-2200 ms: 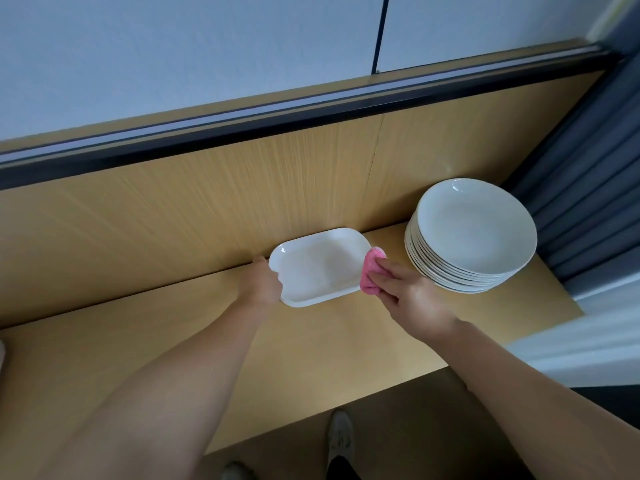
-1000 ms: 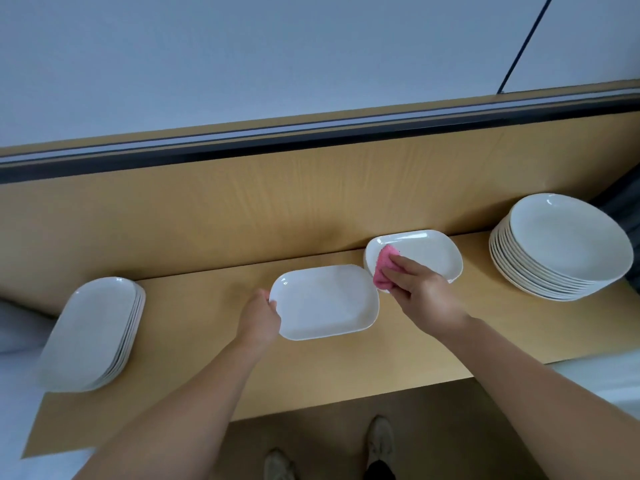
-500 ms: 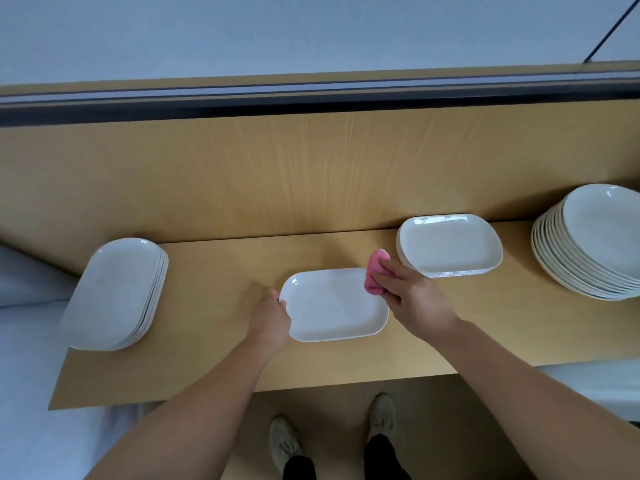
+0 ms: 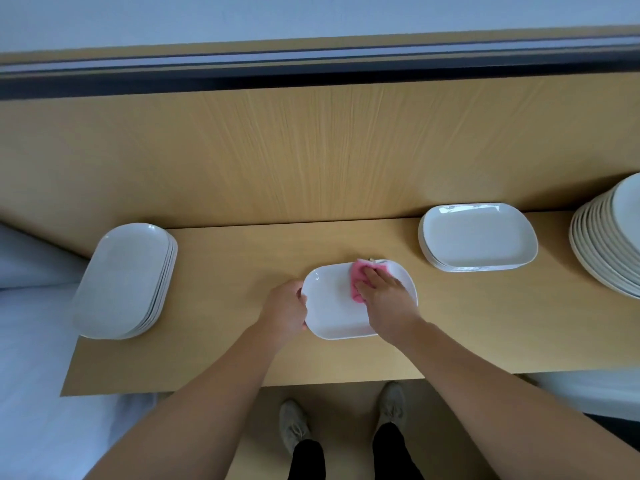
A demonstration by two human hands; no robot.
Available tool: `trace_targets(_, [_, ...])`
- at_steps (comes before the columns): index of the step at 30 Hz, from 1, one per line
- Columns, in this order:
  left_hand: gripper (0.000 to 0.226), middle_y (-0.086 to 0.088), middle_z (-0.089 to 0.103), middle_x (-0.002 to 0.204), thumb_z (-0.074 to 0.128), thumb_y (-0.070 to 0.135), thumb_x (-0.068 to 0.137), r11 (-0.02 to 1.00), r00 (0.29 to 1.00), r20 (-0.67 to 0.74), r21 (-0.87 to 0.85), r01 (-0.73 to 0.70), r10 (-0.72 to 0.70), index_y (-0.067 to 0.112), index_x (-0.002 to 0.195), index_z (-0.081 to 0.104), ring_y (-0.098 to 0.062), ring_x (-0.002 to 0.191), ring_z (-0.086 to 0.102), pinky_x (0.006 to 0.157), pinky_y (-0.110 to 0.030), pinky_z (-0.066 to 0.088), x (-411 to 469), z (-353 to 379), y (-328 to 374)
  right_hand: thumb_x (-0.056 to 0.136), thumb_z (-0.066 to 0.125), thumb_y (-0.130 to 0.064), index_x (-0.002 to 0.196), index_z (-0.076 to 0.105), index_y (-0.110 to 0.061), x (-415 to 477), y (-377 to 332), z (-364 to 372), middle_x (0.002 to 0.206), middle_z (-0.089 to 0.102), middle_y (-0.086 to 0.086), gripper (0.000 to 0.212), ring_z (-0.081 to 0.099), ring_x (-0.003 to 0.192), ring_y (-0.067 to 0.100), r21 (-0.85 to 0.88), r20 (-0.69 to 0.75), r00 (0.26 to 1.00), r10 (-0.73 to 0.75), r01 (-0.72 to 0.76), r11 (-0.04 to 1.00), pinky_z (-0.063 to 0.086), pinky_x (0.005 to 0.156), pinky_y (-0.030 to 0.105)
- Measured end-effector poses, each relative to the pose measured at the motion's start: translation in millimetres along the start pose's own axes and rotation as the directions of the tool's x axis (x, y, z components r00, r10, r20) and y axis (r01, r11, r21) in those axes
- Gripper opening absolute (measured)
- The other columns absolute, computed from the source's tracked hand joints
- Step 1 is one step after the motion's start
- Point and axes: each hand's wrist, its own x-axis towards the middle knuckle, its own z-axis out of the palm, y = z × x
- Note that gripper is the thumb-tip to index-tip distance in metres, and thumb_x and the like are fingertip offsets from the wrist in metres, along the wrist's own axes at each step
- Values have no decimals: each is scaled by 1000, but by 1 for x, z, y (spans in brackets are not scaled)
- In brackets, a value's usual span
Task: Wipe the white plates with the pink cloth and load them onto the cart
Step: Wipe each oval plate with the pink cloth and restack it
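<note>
White plate [image 4: 332,306], rectangular with rounded corners, lies flat on the desk [image 4: 225,351], near its front edge. The left hand [image 4: 285,311] closes its grip on the plate's left rim. The right hand [image 4: 386,303], its grip holding the bunched pink cloth [image 4: 360,273], presses it onto the plate's far right part. To the right, apart, sits a stack of like plates [image 4: 478,237], and a stack of round plates [image 4: 609,244] sits at the frame edge. A stack of oval plates [image 4: 124,282] occupies the desk's left end. Behind rises a wood-grain back panel [image 4: 311,150], capped by a dark rail [image 4: 311,76] below a pale wall [image 4: 311,15]. Two shoes [image 4: 292,424] stand on the floor below.
</note>
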Motion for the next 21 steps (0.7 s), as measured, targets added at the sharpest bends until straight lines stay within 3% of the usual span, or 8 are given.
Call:
trace_targets(2, [31, -2, 59, 82, 37, 2, 96, 1000, 1000, 6, -19, -8, 8, 15, 105, 64, -18, 65, 60, 48, -18, 49, -1, 0, 1, 88, 60, -9, 143, 44, -13, 0, -7, 5, 157, 26, 6, 58, 22, 145, 30, 14, 73, 995, 64, -66, 998, 22, 115, 49])
trace_targets(5, [30, -2, 57, 80, 37, 0, 96, 999, 1000, 21, -41, -15, 16, 13, 100, 64, -22, 69, 61, 56, -27, 57, 0, -1, 1, 96, 50, -13, 153, 24, -20, 4, -18, 7, 162, 12, -2, 63, 9, 149, 22, 23, 94, 994, 50, -53, 998, 7, 119, 45])
trace_targets(8, [28, -5, 58, 80, 39, 0, 96, 999, 999, 31, -44, -20, 21, 9, 102, 65, -26, 69, 63, 61, -34, 60, 1, -2, -1, 94, 51, -12, 151, 30, -18, 9, -30, 10, 161, 17, -1, 61, 13, 148, 22, 23, 61, 998, -20, 18, 1000, 8, 119, 43])
trace_targets(10, [28, -10, 61, 85, 39, 0, 96, 999, 999, 43, -41, -14, 16, 7, 104, 65, -26, 71, 64, 61, -35, 60, 2, -3, -2, 88, 58, -7, 145, 43, -14, 11, -36, 12, 155, 32, 5, 59, 25, 144, 28, 67, -1, 997, -81, 81, 994, 16, 117, 46])
trace_targets(12, [28, -13, 63, 88, 38, 1, 96, 1000, 998, 54, -29, -11, 13, 6, 104, 65, -24, 68, 63, 55, -28, 57, 3, -4, -3, 74, 69, -3, 133, 58, -9, 13, -39, 17, 140, 53, 9, 60, 44, 133, 35, 72, -28, 987, -160, 161, 984, 31, 108, 54])
trace_targets(14, [27, -12, 63, 86, 38, 1, 96, 1000, 998, 60, -22, -10, 12, 6, 101, 64, -20, 63, 62, 49, -21, 52, 2, -5, -2, 68, 73, -3, 127, 62, -9, 16, -39, 21, 131, 60, 8, 60, 51, 127, 35, 69, -44, 980, -195, 198, 978, 37, 104, 56])
trace_targets(17, [27, -9, 63, 81, 39, 0, 95, 999, 998, 55, -47, -14, 16, 6, 99, 65, -20, 60, 63, 49, -22, 52, 2, -5, -3, 79, 65, -7, 135, 56, -11, 19, -40, 20, 141, 52, 4, 58, 39, 137, 31, 78, -20, 969, -246, 246, 966, 27, 113, 55])
trace_targets(21, [31, -6, 61, 71, 39, -1, 92, 1000, 1000, 10, -11, -26, 26, 17, 76, 60, -21, 54, 62, 47, -22, 49, 0, -3, 1, 88, 56, -9, 142, 49, -20, 17, -37, 19, 152, 40, -3, 55, 24, 145, 21, 120, 23, 947, -321, 317, 941, 4, 119, 42])
